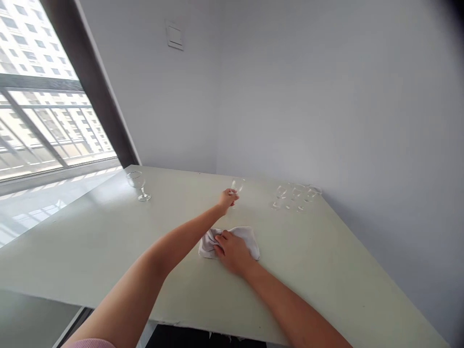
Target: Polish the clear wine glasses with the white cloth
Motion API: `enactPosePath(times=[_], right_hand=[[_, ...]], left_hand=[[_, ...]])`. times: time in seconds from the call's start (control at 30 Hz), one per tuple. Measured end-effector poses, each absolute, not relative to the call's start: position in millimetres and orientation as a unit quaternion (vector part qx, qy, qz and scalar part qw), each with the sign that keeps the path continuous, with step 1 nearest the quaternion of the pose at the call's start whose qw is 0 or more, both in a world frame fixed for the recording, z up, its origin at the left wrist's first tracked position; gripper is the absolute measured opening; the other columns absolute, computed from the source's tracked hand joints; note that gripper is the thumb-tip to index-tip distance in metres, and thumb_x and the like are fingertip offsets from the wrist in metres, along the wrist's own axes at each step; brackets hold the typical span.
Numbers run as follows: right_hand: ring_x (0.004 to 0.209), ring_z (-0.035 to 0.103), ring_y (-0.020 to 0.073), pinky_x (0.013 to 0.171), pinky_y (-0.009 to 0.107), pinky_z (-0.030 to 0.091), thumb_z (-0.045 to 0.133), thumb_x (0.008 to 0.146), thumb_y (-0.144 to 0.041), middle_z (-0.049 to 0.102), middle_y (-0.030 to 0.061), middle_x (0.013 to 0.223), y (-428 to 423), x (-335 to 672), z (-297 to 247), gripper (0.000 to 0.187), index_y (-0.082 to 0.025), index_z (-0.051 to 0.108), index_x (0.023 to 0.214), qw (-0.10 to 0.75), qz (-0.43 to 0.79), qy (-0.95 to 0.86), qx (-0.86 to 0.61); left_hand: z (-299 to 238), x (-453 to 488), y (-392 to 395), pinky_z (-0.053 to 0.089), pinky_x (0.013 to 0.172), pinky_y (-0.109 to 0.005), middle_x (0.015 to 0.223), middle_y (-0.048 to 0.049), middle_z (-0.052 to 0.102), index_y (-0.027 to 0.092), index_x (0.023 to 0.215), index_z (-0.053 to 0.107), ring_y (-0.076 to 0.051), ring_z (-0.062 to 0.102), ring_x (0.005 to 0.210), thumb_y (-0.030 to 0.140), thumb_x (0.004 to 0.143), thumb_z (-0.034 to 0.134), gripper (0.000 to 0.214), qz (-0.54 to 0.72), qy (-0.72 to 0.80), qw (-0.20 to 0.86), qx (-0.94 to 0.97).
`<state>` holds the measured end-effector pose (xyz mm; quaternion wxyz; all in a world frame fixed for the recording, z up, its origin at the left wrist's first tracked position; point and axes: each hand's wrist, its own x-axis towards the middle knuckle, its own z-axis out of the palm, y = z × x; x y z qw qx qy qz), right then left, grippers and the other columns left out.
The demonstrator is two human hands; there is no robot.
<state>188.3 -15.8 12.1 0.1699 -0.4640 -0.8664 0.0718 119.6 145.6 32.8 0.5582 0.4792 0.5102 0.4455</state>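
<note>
My left hand (227,199) reaches far across the white table (174,203), its fingers closed around a clear stemmed glass (238,183) just below the bowl. Nearer to me, my right hand (234,251) presses on a white cloth (248,237) lying on the tabletop, with the fingers gripping a bunched part of it. Another clear stemmed glass (136,181) stands upright by itself toward the left edge. At the back right several stemmed glasses (281,192) stand together, their outlines faint against the pale surface.
Grey walls (290,87) meet in a corner behind the table. On the left is a bright window (39,106) with a dark frame and railings outside. A wall switch (175,36) is above the table. The table's near edge (203,328) looks chipped.
</note>
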Motion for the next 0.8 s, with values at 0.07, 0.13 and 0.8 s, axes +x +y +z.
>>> enactPosePath(times=[0.07,0.13,0.8], right_hand=[[0.086,0.054,0.0189,0.074,0.03,0.042,0.042,0.087,-0.031,0.057,0.0067,0.098,-16.0,187.9,11.5,0.027,-0.02,0.056,0.106,0.171,0.074,-0.866,-0.465],[0.086,0.054,0.0187,0.074,0.029,0.042,0.04,0.088,-0.032,0.057,0.0065,0.098,-16.3,187.2,10.1,0.028,-0.02,0.056,0.108,0.178,0.081,-0.865,-0.463],[0.088,0.054,0.0189,0.075,0.03,0.041,0.038,0.089,-0.033,0.057,0.0057,0.097,-15.7,184.3,4.1,0.029,-0.021,0.056,0.108,0.192,0.082,-0.86,-0.466]], left_hand=[[34.2,63.6,133.4,0.039,0.052,-0.02,0.066,0.0019,0.05,0.02,0.087,0.058,-0.006,0.044,0.053,0.023,0.059,0.067,0.03,0.489,0.536,0.508,0.464],[34.1,2.9,116.3,0.04,0.052,-0.02,0.066,0.002,0.051,0.02,0.088,0.058,-0.006,0.044,0.053,0.026,0.058,0.066,0.031,0.525,0.567,0.458,0.439],[41.7,-242.3,93.0,0.044,0.053,-0.024,0.069,0.0028,0.047,0.015,0.09,0.05,-0.008,0.047,0.054,0.009,0.061,0.059,0.03,0.635,0.708,0.199,0.235]])
